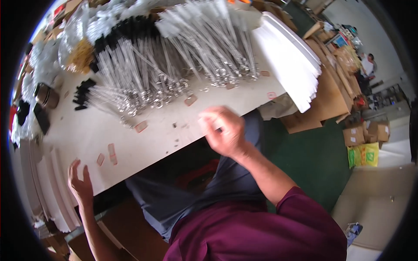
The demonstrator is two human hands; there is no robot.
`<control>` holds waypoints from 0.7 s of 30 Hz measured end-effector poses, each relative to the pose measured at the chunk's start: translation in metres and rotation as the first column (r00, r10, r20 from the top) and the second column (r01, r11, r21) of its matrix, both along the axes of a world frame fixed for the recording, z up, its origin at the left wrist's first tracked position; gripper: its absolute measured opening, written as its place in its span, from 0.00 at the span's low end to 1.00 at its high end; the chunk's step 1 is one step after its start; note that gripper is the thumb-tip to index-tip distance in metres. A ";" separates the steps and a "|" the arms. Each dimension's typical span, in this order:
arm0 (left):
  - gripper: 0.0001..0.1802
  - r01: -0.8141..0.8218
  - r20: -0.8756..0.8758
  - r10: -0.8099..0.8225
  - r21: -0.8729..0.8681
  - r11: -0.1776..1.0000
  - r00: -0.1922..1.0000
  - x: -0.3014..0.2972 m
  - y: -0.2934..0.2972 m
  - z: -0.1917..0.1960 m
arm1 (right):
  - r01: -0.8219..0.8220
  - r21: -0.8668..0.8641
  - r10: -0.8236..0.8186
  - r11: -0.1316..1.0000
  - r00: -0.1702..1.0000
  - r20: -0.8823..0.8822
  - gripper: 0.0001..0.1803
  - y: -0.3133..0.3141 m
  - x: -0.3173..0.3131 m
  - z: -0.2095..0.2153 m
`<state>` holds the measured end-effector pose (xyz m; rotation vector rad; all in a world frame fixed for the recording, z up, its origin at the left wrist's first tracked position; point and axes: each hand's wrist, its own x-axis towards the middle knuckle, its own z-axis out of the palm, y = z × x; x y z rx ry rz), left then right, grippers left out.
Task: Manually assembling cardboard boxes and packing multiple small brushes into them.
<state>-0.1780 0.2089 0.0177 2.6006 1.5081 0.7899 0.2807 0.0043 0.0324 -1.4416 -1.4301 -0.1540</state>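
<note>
My left hand (pixel 81 182) is open, thumb and fingers apart and nothing in it, at the table's left front edge beside a stack of white flat pieces (pixel 56 187). Over the front edge in the middle, my right hand (pixel 224 130) is curled closed and slightly blurred; whatever it may hold is hidden. Beyond it, thin wire brushes with loop ends lie in heaps: one heap with black tips (pixel 139 56), another with whitish tips (pixel 209 39). A smaller bunch with black tips (pixel 100 98) lies to their left.
Small reddish-edged clear pieces (pixel 112 154) are scattered on the white table (pixel 78 135). A dark cup (pixel 46 95) and clear plastic bags (pixel 93 26) stand at the left and back. White sheets (pixel 285 56) hang over the right edge, near brown cardboard (pixel 324 100). Another person (pixel 368 65) is far off.
</note>
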 end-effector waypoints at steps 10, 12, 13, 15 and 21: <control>0.07 0.032 0.245 -0.019 -0.050 0.998 0.969 0.095 -0.065 -0.027 | 0.849 -0.278 -0.542 0.450 0.507 0.671 0.36 -0.116 0.224 -0.001; 0.06 0.068 0.099 -0.081 0.133 0.989 0.992 0.115 -0.060 -0.018 | 0.845 -0.164 -0.467 0.509 0.431 0.772 0.31 -0.159 0.290 -0.022; 0.07 0.091 0.180 -0.105 0.085 0.992 0.978 0.117 -0.060 -0.014 | 0.829 -0.094 -0.466 0.551 0.399 0.790 0.30 -0.173 0.309 -0.030; 0.12 0.136 0.284 -0.161 0.105 0.985 0.945 0.105 -0.064 -0.017 | 0.836 -0.127 -0.461 0.534 0.413 0.785 0.31 -0.175 0.328 -0.045; 0.13 -0.126 0.243 0.095 0.115 0.985 0.965 0.045 -0.068 0.002 | 0.836 -0.221 -0.438 0.502 0.466 0.769 0.33 -0.147 0.325 -0.043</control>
